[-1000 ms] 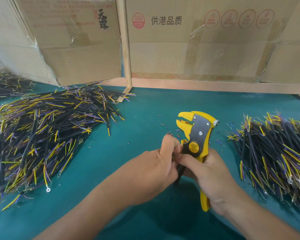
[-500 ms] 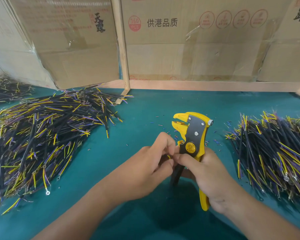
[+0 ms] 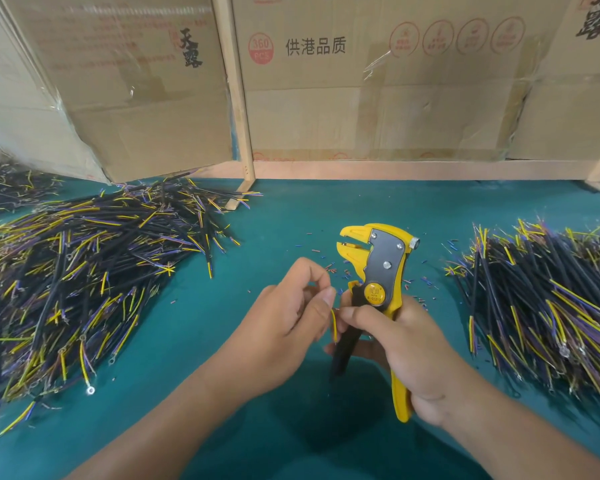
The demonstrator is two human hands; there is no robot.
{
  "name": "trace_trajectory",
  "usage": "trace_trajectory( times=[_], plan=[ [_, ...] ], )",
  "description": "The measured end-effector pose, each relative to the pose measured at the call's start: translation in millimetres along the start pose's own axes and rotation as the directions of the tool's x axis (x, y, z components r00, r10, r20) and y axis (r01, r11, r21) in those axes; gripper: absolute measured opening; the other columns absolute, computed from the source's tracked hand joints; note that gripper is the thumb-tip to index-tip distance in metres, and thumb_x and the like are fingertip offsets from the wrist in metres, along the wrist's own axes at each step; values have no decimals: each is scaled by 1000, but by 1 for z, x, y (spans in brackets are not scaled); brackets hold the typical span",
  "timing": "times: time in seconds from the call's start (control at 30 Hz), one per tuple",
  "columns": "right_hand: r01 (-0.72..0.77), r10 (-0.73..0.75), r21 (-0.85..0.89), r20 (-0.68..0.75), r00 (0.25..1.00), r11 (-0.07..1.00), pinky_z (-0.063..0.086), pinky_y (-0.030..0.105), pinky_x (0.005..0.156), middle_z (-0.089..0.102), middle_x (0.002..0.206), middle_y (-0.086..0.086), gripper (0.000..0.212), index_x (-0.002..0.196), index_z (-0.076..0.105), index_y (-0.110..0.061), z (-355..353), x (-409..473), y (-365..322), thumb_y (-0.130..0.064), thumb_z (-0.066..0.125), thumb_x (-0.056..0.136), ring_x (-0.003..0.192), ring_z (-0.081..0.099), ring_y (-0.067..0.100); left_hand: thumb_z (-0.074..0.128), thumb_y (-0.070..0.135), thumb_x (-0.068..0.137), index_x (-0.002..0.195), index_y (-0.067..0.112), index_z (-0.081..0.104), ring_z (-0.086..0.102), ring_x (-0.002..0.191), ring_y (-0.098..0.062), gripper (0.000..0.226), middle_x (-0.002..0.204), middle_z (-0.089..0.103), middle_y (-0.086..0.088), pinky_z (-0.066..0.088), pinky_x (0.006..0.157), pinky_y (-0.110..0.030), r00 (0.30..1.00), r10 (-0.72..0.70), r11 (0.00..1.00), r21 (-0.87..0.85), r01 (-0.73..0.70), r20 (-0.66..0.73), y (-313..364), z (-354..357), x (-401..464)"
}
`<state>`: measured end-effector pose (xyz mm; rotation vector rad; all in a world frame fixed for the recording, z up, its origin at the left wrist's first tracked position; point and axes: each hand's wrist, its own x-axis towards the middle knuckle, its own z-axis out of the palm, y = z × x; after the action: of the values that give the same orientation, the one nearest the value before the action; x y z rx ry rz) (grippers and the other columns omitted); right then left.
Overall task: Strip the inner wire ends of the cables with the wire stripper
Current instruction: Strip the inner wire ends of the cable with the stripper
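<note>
At the middle of the green surface point(image 3: 284, 216), a yellow inner wire point(image 3: 334, 323) stands between both hands. The left hand point(image 3: 284, 327) pinches it by thumb and forefinger; the right hand point(image 3: 409, 344) curls round the wire stripper point(image 3: 383, 271), its forefinger touching the wire. The step looks like sorting out one end; next it needs lifting into the stripper's open mouth. Piles of cables lie left point(image 3: 84, 278) and right point(image 3: 548, 306), well apart, with insulation scraps point(image 3: 329, 266) near the tool. Nothing blocks the way.
</note>
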<state>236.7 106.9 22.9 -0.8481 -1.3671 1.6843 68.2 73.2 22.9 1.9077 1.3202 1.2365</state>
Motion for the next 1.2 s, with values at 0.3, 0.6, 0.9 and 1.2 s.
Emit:
trace_trajectory(
  times=[0.3,0.6,0.9,1.2],
  plan=[
    [7,-7,-17,21,1000,1000,61,51,76,67,70,10,10,75,70,-14,0,1,3,-21,65,80,66,67,24,49,44,91,87,33,44,40,52,-15,12,57,54,11,35,49,-28,999,-30,998,-65,28,-38,6,4,1],
    [0,-3,65,34,999,998,60,54,76,60,70,10,7,76,70,-15,-3,5,3,-16,64,79,67,62,24,58,25,80,100,28,44,31,55,-14,24,64,40,-10,29,50,-22,994,-107,983,-148,106,-1,3,-10,2],
    [-149,119,163,177,977,975,56,43,71,56,78,15,8,85,63,-7,-8,8,3,-15,62,83,73,59,29,58,22,88,94,21,71,49,54,1,14,74,67,7,38,56,-11,973,-223,962,-176,209,-63,-7,-10,7],
    [-287,236,189,250,939,939,55,46,69,56,77,19,14,89,59,-5,-15,10,-3,-15,63,80,70,56,33,50,27,99,99,13,69,22,48,-11,23,60,36,4,24,42,-18,905,-425,814,-437,383,1,-10,-16,12]
  ],
)
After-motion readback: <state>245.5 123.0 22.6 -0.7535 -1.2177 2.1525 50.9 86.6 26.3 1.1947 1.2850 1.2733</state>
